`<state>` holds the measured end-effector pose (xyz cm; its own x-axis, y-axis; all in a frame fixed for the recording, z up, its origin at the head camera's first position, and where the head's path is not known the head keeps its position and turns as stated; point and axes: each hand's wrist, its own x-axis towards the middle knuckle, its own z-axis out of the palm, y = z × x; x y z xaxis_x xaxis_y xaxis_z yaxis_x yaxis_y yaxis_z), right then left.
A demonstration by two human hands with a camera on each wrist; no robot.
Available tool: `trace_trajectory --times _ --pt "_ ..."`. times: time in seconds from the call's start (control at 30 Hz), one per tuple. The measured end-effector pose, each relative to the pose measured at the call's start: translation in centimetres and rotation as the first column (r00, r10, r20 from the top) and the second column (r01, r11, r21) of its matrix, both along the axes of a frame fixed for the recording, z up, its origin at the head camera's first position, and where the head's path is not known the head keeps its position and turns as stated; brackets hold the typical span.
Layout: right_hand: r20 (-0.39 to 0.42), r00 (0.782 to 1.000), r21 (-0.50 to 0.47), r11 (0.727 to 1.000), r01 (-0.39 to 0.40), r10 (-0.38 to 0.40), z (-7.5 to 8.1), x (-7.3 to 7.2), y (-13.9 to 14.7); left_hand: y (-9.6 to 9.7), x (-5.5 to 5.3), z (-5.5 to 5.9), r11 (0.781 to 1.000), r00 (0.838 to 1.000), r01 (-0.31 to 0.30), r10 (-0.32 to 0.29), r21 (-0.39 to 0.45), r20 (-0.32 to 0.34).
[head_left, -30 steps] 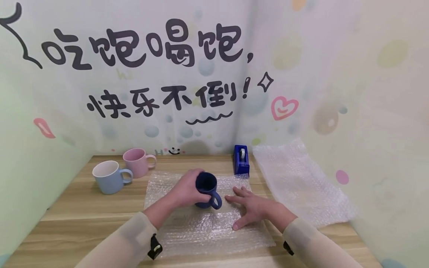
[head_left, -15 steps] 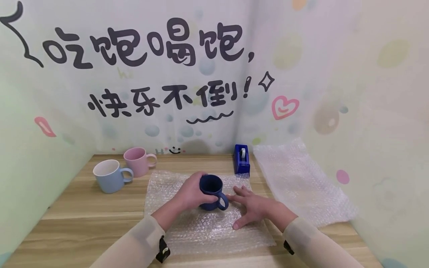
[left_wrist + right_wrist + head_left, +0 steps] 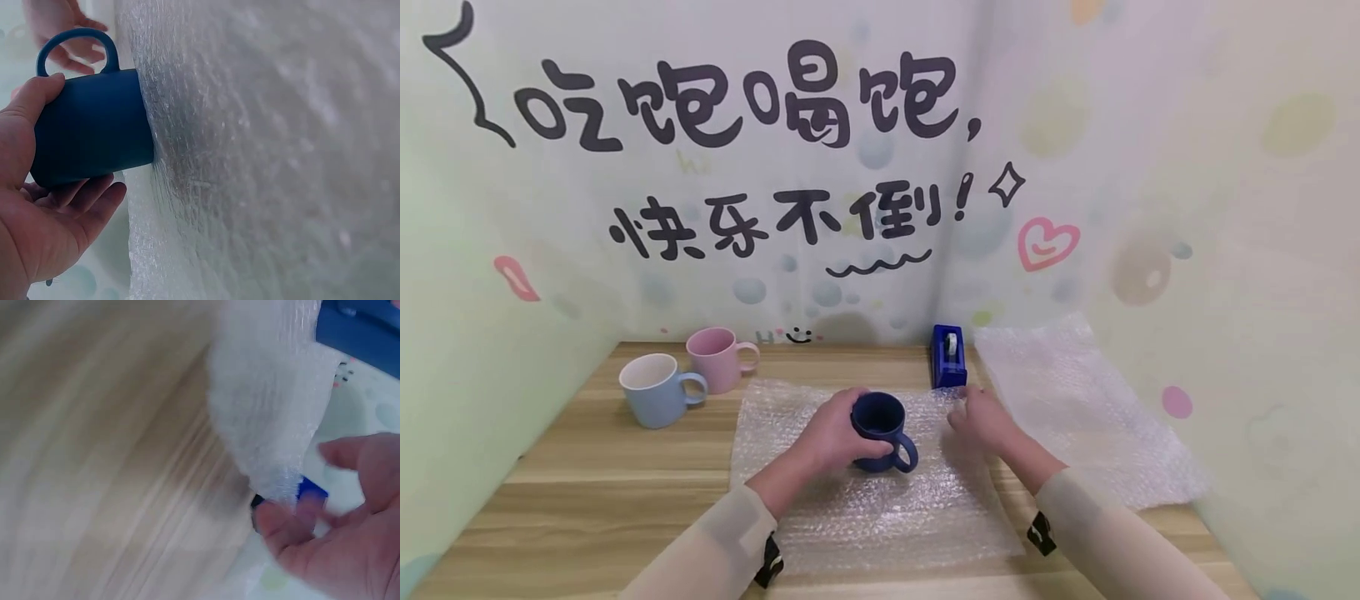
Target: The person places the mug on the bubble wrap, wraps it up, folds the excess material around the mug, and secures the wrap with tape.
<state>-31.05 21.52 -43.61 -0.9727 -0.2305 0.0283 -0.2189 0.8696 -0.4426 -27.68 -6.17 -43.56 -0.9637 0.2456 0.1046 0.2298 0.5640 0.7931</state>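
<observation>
Low in the frame, your bubble wrap [image 3: 887,521] spreads over the bench [image 3: 587,492]. At centre, your left hand [image 3: 835,433] grips the navy mug [image 3: 880,422] upright on it; rightward, your right hand [image 3: 988,421], thumb and fingers apart, meets the wrap's far corner.

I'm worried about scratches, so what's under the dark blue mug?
Bubble wrap lies under the dark blue mug, above the wooden table. The mug hides the patch beneath its base.
</observation>
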Motion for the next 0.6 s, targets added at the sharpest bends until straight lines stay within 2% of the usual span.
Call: trace_trajectory --times 0.07,0.1,0.17,0.23,0.33,0.43,0.53,0.6 --pt "0.067 0.987 -0.021 0.988 0.151 -0.149 0.0 -0.7 -0.3 -0.1 0.0 0.1 1.000 1.000 -0.002 0.002 -0.007 -0.002" --pt "0.102 0.976 -0.028 0.981 0.194 -0.190 0.0 -1.0 -0.4 -0.1 0.0 0.1 1.000 1.000 -0.001 0.001 -0.010 -0.007" --pt "0.142 0.962 -0.075 0.966 0.247 -0.235 -0.1 -1.4 -0.5 -0.1 0.0 0.1 1.000 1.000 0.004 -0.005 -0.011 -0.014" --pt "0.142 0.960 -0.139 0.955 0.261 -0.242 0.0 -1.5 -0.4 -0.1 -0.1 0.1 1.000 1.000 0.011 -0.011 -0.009 -0.020" --pt "0.083 0.973 -0.230 0.946 0.229 -0.215 0.6 -1.2 -0.4 0.0 -0.1 0.1 1.000 1.000 0.014 -0.015 -0.012 -0.023" --pt "-0.009 0.987 -0.277 0.949 0.149 -0.158 1.9 -0.5 -1.1 0.0 -0.2 0.0 1.000 1.000 0.006 -0.006 -0.028 -0.021" --pt "-0.103 0.990 -0.272 0.960 0.061 -0.092 3.3 0.4 -2.4 -0.1 -0.2 0.1 0.999 1.000 0.003 -0.004 -0.045 -0.025" --pt "-0.181 0.983 -0.209 0.978 -0.017 -0.021 4.0 1.1 -3.3 -0.1 -0.2 0.2 0.999 1.000 0.011 -0.012 -0.044 -0.024"
